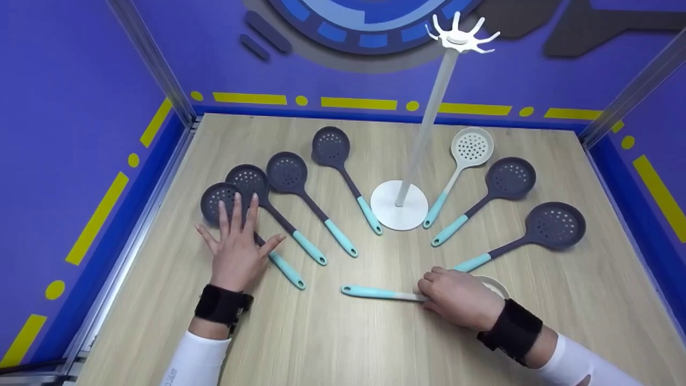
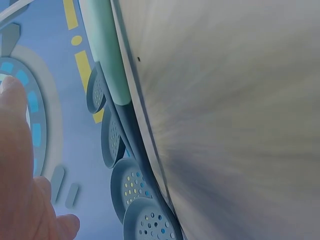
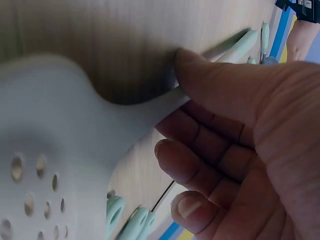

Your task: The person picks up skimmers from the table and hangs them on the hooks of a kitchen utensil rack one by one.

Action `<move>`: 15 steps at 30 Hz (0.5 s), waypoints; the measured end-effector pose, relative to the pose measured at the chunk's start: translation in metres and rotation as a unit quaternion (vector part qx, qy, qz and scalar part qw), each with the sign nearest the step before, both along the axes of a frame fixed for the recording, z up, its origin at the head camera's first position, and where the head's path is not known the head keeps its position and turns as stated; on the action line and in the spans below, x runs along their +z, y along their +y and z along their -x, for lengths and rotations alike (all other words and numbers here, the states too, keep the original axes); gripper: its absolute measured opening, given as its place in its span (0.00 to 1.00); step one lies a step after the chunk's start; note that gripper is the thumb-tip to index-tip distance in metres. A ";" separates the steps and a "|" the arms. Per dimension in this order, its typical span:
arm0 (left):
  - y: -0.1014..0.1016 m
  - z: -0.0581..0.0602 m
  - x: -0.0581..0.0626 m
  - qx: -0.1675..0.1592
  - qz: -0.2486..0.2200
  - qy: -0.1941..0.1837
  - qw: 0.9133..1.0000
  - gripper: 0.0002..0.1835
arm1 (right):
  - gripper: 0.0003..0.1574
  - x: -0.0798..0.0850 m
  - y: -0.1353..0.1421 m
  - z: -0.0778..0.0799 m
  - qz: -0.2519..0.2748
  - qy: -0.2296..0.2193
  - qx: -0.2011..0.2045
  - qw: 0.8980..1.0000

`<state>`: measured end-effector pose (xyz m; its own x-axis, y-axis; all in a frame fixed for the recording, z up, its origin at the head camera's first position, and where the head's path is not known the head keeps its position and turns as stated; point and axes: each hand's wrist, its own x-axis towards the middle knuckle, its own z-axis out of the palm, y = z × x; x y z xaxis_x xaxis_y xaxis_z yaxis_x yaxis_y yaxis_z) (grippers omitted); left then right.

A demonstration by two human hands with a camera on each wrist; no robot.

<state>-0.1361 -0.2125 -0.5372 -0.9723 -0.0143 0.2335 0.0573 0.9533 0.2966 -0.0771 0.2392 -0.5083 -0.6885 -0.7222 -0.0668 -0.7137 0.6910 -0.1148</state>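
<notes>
My right hand pinches the neck of a white skimmer with a turquoise handle, low on the right of the table. In the right wrist view the thumb lies along that neck, and the skimmer's perforated bowl fills the left side. My left hand is spread wide over the leftmost dark skimmer, its fingertips overlapping that bowl and the edge of a second dark skimmer. The left wrist view has the left hand beside several dark skimmers, with nothing gripped.
A white stand with a tall pole and a crown of hooks rises at the back centre. More skimmers fan around it: dark ones on the left, another white one and dark ones on the right. Blue panels enclose the table.
</notes>
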 end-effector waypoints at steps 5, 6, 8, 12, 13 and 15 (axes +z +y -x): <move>-0.001 0.000 0.000 -0.001 -0.010 -0.005 1.000 0.57 | 0.12 0.003 0.002 -0.001 0.017 0.010 -0.012 1.000; -0.001 0.000 0.000 0.000 -0.012 -0.005 1.000 0.57 | 0.12 0.005 0.002 -0.001 0.022 0.011 -0.018 1.000; -0.002 0.000 0.000 0.001 -0.014 -0.004 1.000 0.57 | 0.12 0.009 0.003 0.000 0.031 0.014 -0.032 0.999; -0.003 0.000 0.000 0.002 -0.011 -0.003 1.000 0.57 | 0.11 0.018 0.007 0.001 0.042 0.033 -0.059 0.997; -0.003 0.000 0.000 0.002 -0.010 -0.003 1.000 0.57 | 0.11 0.020 0.008 0.001 0.043 0.040 -0.065 0.996; -0.002 0.000 0.000 0.003 -0.010 -0.002 1.000 0.57 | 0.10 0.025 0.010 0.002 0.052 0.048 -0.076 0.995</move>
<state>-0.1360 -0.2150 -0.5373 -0.9733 -0.0242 0.2284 0.0506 0.9474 0.3161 -0.0794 0.2494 -0.4829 -0.7903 -0.6082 0.0741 -0.6124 0.7803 -0.1270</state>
